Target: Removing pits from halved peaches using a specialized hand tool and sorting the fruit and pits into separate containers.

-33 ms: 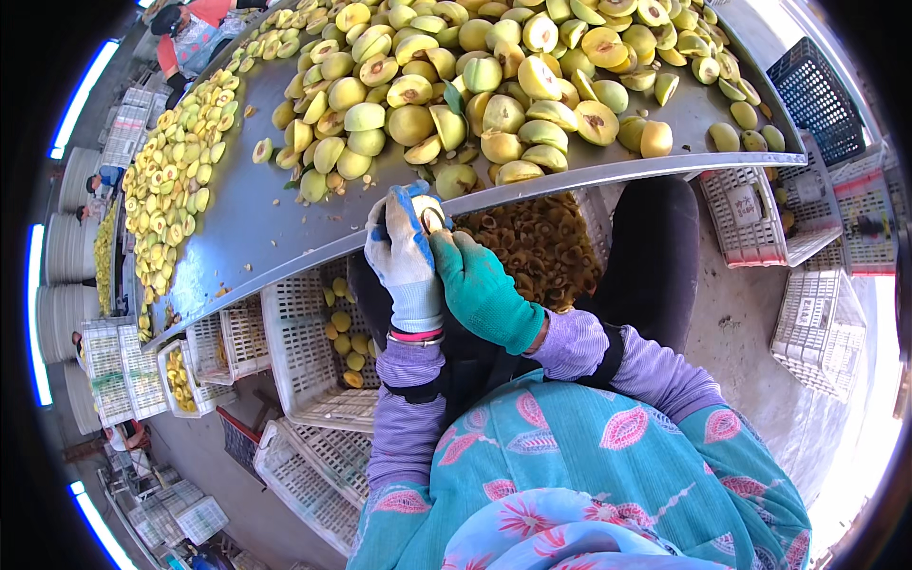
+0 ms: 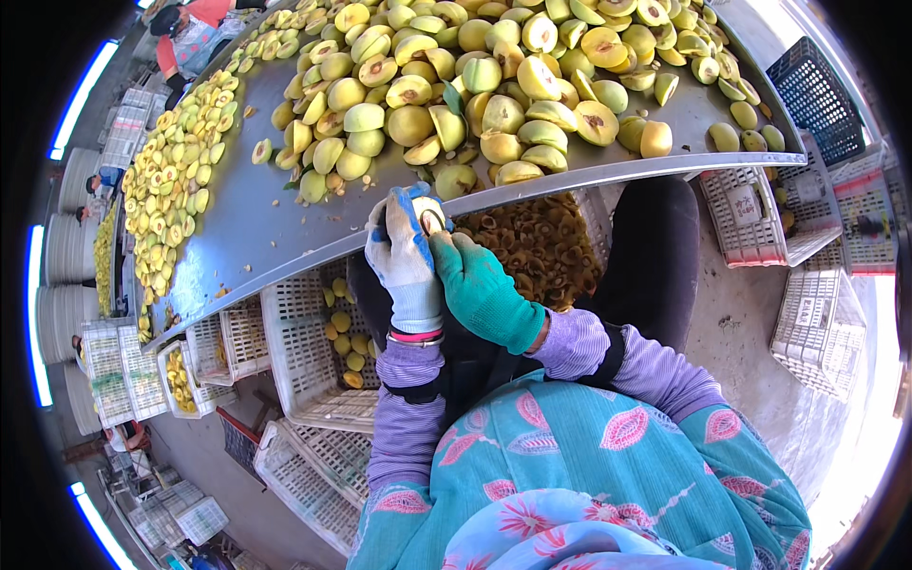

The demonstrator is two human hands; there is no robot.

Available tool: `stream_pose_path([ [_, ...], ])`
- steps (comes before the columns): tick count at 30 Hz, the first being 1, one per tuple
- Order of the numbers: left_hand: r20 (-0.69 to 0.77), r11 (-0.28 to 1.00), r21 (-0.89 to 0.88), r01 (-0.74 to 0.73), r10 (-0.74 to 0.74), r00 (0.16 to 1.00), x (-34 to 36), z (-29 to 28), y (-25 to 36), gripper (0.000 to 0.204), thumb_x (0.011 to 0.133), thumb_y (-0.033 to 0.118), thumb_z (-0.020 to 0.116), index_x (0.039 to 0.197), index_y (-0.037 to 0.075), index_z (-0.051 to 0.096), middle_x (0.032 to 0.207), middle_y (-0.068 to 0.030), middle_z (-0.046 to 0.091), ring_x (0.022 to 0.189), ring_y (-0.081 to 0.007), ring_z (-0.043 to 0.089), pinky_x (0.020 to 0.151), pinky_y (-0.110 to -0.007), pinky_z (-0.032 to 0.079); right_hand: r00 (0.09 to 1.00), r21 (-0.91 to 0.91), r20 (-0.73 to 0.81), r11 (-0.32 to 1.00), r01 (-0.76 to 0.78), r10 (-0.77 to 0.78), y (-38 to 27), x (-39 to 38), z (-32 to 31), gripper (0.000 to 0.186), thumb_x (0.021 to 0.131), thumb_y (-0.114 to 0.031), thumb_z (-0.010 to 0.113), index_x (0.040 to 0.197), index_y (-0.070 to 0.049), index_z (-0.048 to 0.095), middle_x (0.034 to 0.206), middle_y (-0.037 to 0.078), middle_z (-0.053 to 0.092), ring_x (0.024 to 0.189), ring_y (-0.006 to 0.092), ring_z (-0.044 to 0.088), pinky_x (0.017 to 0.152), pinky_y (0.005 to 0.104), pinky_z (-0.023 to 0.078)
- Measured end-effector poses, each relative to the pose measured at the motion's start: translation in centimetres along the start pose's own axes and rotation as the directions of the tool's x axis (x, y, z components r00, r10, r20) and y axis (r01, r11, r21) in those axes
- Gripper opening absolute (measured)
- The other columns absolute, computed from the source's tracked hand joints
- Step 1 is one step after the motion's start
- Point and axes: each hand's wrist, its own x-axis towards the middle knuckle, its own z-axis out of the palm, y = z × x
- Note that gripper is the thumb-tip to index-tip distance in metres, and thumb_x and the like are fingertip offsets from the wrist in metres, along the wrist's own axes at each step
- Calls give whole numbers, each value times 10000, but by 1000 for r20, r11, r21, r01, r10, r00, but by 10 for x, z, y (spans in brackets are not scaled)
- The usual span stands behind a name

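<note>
My left hand (image 2: 399, 242), in a white glove with blue patches, grips a peach half (image 2: 431, 219) with its cut face and brown stone area showing. My right hand (image 2: 486, 293), in a green glove, is closed with its fingertips against that half; whatever it may hold is hidden. Both hands meet at the near edge of a sloping metal table (image 2: 285, 223). Just beyond them lies a heap of yellow-green peaches (image 2: 410, 123), many cut in half. Below the edge, right of my hands, sits a container of brown peach stones (image 2: 532, 242).
A white crate (image 2: 293, 347) with a few peaches stands below the table on the left. More white crates (image 2: 746, 218) and a dark crate (image 2: 815, 100) are at the right. Another pile of halves (image 2: 180, 180) covers the table's left side. A co-worker (image 2: 195, 38) is at the far left.
</note>
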Motion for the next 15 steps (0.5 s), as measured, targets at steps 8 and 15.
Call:
stream_pose_path([
  [8, 182, 941, -235, 242, -201, 962, -2, -10, -11, 316, 882, 212, 564, 1096, -21, 566, 962, -120, 627, 782, -184, 626, 661, -305, 537, 851, 385, 334, 766, -515, 405, -16, 11, -26, 290, 945, -273, 446, 994, 4, 520, 686, 107, 503, 554, 231, 526, 474, 334, 436],
  [15, 504, 822, -207, 531, -376, 778, 17, -15, 24, 372, 960, 311, 424, 1008, -23, 581, 800, -125, 633, 646, -176, 607, 570, -296, 521, 386, 187, 902, -629, -754, -195, 3, 17, -41, 446, 947, -511, 358, 849, -100, 500, 551, -30, 410, 410, 81, 381, 386, 244, 333],
])
